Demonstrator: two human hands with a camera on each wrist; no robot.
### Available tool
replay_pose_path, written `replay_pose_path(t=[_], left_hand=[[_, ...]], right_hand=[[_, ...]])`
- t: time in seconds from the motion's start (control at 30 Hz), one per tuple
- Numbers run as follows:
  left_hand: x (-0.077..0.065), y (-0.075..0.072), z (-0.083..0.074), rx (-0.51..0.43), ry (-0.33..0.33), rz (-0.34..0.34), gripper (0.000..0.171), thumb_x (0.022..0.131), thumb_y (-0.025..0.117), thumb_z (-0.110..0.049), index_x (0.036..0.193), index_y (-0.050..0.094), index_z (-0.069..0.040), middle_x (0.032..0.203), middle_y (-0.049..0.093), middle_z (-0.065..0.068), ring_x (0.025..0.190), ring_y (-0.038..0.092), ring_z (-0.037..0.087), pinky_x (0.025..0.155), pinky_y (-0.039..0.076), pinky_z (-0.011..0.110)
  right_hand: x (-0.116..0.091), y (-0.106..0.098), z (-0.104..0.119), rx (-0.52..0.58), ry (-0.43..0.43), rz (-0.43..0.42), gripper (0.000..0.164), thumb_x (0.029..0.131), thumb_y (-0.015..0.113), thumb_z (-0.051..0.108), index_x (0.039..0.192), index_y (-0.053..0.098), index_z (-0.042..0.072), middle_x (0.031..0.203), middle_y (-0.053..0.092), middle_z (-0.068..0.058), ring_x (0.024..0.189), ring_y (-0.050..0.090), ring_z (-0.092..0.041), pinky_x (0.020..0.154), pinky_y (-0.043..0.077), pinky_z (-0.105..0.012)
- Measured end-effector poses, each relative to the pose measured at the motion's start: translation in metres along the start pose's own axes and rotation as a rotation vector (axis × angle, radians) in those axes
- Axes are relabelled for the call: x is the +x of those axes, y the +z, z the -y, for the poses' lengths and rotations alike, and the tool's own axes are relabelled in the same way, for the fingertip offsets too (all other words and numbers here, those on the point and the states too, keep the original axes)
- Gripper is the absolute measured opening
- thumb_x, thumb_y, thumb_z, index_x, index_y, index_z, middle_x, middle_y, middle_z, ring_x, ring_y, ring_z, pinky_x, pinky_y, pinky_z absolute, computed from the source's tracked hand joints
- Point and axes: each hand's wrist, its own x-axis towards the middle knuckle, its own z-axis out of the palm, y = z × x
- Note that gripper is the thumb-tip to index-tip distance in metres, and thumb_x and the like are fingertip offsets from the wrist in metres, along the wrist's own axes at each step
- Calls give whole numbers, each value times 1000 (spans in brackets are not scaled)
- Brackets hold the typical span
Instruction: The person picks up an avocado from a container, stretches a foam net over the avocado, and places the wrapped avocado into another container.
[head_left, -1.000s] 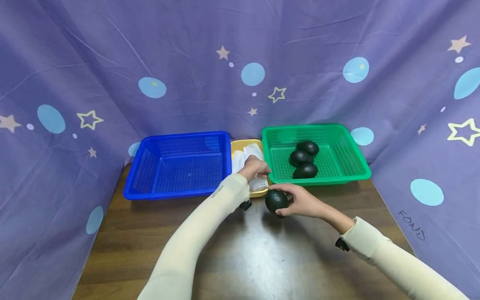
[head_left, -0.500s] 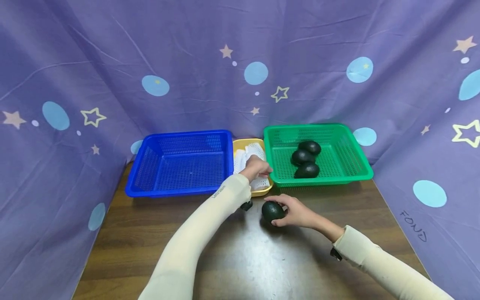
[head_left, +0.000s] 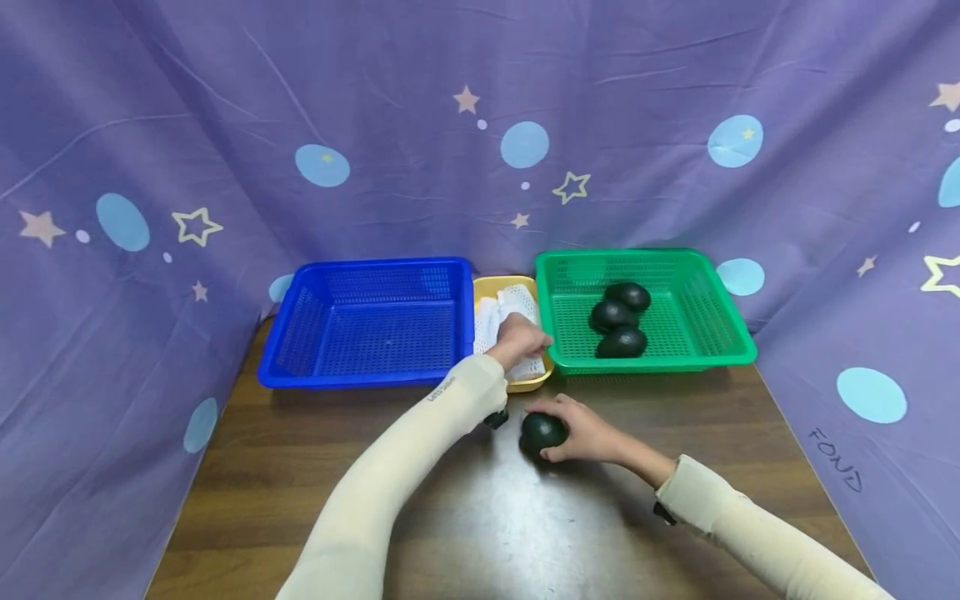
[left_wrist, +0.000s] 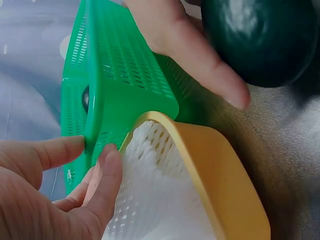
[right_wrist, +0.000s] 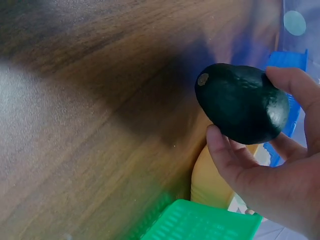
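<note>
A dark green avocado is gripped by my right hand, close over the table in front of the yellow basket. In the right wrist view, thumb and fingers hold the sides of the avocado, its stem end facing away from the palm. My left hand reaches over the yellow basket and pinches the rim of the green basket. The left wrist view shows the thumb on one side of that rim and fingers on the other. White foam netting fills the yellow basket beneath the hand.
Several dark avocados lie together inside the green basket. At the left, a blue basket stands beside the yellow one. The wooden table extends toward me, with a purple curtain behind and at both sides.
My right hand has brought the avocado toward me and slightly left, away from the baskets. The left hand keeps its place at the green rim. The head view has shifted slightly.
</note>
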Motion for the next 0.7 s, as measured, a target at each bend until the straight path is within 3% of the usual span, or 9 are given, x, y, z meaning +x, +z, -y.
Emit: replay_pose_path(t=[0.13, 0.3, 0.4, 0.47, 0.53, 0.6, 0.7], left_hand=[[-6, -4, 1, -44, 18, -4, 17, 87, 81, -17, 88, 75, -1, 56, 61, 1, 48, 58, 9, 51, 55, 19], [-16, -19, -2, -134, 82, -50, 11, 88, 76, -10, 92, 77, 1, 60, 61, 1, 49, 56, 9, 50, 52, 18], [-21, -29, -2, -51, 135, -129, 13, 88, 73, -11, 97, 77, -4, 76, 70, 4, 63, 64, 14, 61, 57, 23], [-24, -34, -1, 34, 166, -172, 19, 87, 71, -12, 104, 76, -5, 95, 74, 8, 83, 69, 20, 76, 59, 28], [-26, -37, 1, 101, 181, -194, 28, 88, 69, -15, 114, 73, -5, 115, 72, 12, 107, 66, 26, 94, 56, 33], [-28, -41, 3, 144, 182, -183, 37, 89, 67, -15, 124, 67, -2, 128, 66, 16, 123, 58, 31, 105, 50, 36], [-30, -46, 5, 153, 149, -127, 44, 89, 63, -14, 130, 59, 4, 131, 61, 20, 124, 54, 34, 106, 49, 40]], right_hand=[[0, 4, 0, -17, 17, 18, 67, 78, 86, 16, 138, 60, 6, 116, 58, -16, 102, 58, -25, 87, 56, -45], [2, 7, -1, -18, 28, 22, 68, 78, 86, 15, 139, 59, 6, 116, 58, -16, 103, 59, -26, 88, 56, -46], [2, 8, -2, -24, 30, 22, 69, 77, 86, 15, 140, 59, 6, 118, 58, -17, 105, 60, -28, 90, 56, -48], [3, 10, -2, -30, 33, 23, 69, 77, 86, 16, 140, 59, 6, 119, 58, -17, 106, 60, -28, 90, 56, -49], [3, 11, -3, -35, 32, 24, 70, 77, 87, 16, 140, 58, 6, 120, 58, -17, 106, 60, -29, 90, 56, -48], [4, 12, -3, -36, 28, 23, 70, 77, 87, 16, 139, 58, 5, 120, 58, -18, 106, 61, -29, 90, 56, -48], [5, 14, -3, -42, 19, 17, 70, 76, 87, 16, 139, 59, 4, 120, 59, -18, 106, 61, -29, 89, 56, -47]])
